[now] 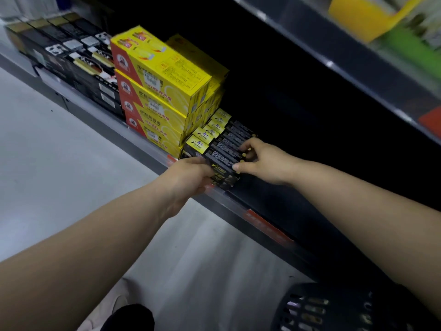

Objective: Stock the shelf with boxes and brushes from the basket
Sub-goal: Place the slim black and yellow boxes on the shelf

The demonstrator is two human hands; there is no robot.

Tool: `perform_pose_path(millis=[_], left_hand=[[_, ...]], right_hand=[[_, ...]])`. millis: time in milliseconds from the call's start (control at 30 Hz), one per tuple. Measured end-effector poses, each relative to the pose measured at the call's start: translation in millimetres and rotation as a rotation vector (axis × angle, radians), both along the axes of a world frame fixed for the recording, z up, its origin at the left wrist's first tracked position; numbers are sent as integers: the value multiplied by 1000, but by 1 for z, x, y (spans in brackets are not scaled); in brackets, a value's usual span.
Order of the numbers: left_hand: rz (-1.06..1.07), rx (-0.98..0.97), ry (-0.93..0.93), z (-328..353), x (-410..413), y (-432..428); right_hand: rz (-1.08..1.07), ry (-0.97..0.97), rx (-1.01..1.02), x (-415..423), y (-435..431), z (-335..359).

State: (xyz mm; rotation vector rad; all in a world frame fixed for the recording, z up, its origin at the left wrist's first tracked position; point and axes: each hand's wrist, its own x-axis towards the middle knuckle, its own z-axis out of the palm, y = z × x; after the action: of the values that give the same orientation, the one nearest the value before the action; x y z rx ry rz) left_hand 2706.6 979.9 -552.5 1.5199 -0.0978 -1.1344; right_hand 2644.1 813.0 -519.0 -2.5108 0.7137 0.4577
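A row of slim black boxes with yellow ends (216, 139) lies on the dark shelf (269, 223), right of a stack of yellow boxes (157, 91). My left hand (191, 175) grips the near end of the front black box (220, 164) at the shelf's edge. My right hand (260, 158) holds the same box's far right side, thumb on its near edge and fingertips on top of the row. The dark basket (334, 309) stands on the floor at the bottom right, with yellowish items showing through its slots.
Black and gold boxes (69, 53) fill the shelf's left part. To the right of the black row the shelf is dark. An upper shelf (358, 68) with yellow and green goods overhangs at the top right. The grey floor (59, 163) spreads to the left.
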Motion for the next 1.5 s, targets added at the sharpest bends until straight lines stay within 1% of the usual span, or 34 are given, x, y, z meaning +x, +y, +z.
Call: perform_pose_path(millis=[133,233,333,433,533,600,700,800,833,900,1000,1133,1267,1333,1400,1433,1500], left_hand=[[-160,35,-192,44,-21,1],[-349,-22,-307,90,-50,-5],[-582,-56,-497,132,-92,-14],[-775,-103,-687,163,-142,-23],[-953,-113,-921,182,-193,-33],[-1083,-108,-974,186,-225,-37],[-1196,-83,-989,175,-270,-42],[-1183,-63,-882,153,-307,-46],[-1189,-53,-856,145,-315,-48],[-1248,-17,-861,129,-325,-53],[-1303,22,-865,117,-328,-64],[-1222,69,-822,106,-325,-76],[-1218,106,-782,97,-322,-79],[-1214,118,-762,97,-322,-79],[-1193,135,-732,98,-323,-79],[-1181,142,-714,99,-323,-79],[-1148,151,-682,102,-324,-79]], right_hand=[[14,-115,17,-45,8,66],[-11,-196,-1,-101,17,112],[-89,-226,22,-169,22,144],[-196,-225,22,-235,22,155],[-321,-220,12,-298,16,146],[-399,-188,2,-336,8,132],[-562,-126,16,-389,-8,103],[-653,-49,5,-430,-22,66],[-638,-4,-31,-440,-27,53],[-586,92,-94,-456,-36,30],[-554,173,-151,-463,-50,4],[-456,226,-269,-453,-68,-28],[-364,280,-476,-446,-70,-53],[-297,326,-532,-446,-72,-55],[-266,329,-472,-444,-76,-43],[-279,304,-385,-443,-76,-33],[-389,167,-103,-437,-72,-5]])
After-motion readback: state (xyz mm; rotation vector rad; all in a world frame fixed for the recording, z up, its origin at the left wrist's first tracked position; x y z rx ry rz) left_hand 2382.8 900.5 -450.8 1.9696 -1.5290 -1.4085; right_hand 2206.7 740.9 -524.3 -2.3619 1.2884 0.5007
